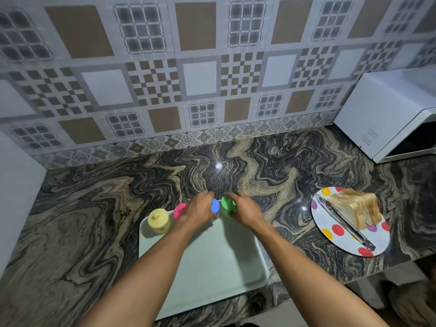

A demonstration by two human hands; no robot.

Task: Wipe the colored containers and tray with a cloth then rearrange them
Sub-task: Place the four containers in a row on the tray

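Marble counter (94,208) — left fingers (204,197) wrap the blue container (215,206), right fingers (237,197) the green container (227,205).

On bench (94,208), tray (212,267) with containers (158,220) lined along its far edge; right of it, plate (339,244) holding bread (356,208) and tongs (342,220); microwave (382,114) behind.

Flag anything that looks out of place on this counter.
Nothing looks spilled or damaged. The tray sits close to the front edge of the counter, and no cloth is in view, though the left hand grips the blue container and the right hand the green container.
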